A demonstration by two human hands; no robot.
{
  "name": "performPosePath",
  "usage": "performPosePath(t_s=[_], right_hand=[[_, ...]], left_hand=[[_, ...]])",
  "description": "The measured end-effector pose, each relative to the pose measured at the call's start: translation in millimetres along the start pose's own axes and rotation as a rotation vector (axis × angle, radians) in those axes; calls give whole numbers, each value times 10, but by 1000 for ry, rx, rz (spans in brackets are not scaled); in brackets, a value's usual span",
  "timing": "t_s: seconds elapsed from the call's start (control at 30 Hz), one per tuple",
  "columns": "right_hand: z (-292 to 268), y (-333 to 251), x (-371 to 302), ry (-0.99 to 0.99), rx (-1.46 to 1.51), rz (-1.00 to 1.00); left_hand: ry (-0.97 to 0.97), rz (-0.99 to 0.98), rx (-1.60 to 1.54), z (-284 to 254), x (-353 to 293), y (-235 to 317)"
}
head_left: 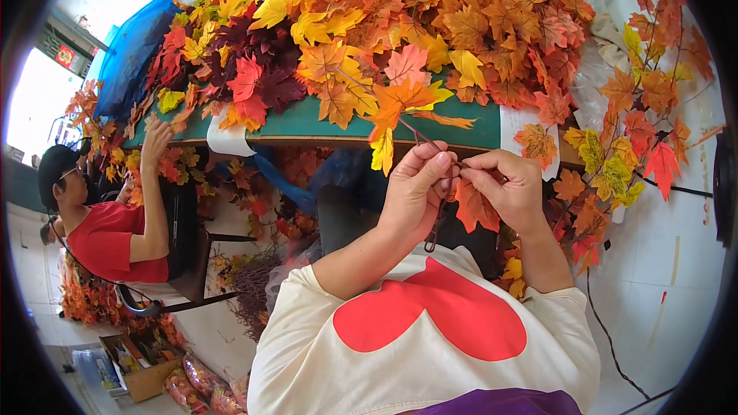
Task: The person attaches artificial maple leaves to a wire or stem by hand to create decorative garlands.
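**Across the top of the frame, a bright heap of leaves (469,27)**

We see yellow, orange, red and dark purple leaves piled on a green table (296,119), whose near edge crosses the upper middle. Below, our cream shirt (427,369) with its big red shapes fills the lower centre. Leafy branches (639,134) stand along the right side of the frame. At the left, a co-worker (115,242) in a red top sits with one hand raised toward the leaves. A blue bag (134,54) lies at the upper left.

Nearer the centre, an orange and yellow spray (400,104) sticks up above our fingers. Our left hand (419,188) pinches its brown stem (419,132) between thumb and fingers, and a thin looped end (433,242) dangles beneath, near our shirt. Our right hand (507,184), just beside it, has thumb and forefinger pressed together at the top of a single orange leaf (475,206), which hangs under them. Our fingers hide whether that leaf joins the stem, so we cannot tell.
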State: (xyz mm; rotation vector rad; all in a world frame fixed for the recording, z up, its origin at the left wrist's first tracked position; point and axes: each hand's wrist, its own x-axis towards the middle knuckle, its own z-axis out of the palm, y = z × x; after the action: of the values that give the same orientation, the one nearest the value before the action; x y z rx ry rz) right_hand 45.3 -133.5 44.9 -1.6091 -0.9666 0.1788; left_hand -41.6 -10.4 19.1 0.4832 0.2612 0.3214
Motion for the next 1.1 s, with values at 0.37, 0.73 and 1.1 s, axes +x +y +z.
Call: performPosePath(t_s=[0.37, 0.73, 1.1], right_hand=[[8, 19, -7, 55, -160, -121], [-7, 70, 4, -4, -212, -83], [147, 216, 274, -221, -1, -384]], left_hand=[[-26, 141, 193, -36, 38, -63], [-66, 204, 385, -4, 37, -37], [-244, 471, 715, -358, -382, -148]])
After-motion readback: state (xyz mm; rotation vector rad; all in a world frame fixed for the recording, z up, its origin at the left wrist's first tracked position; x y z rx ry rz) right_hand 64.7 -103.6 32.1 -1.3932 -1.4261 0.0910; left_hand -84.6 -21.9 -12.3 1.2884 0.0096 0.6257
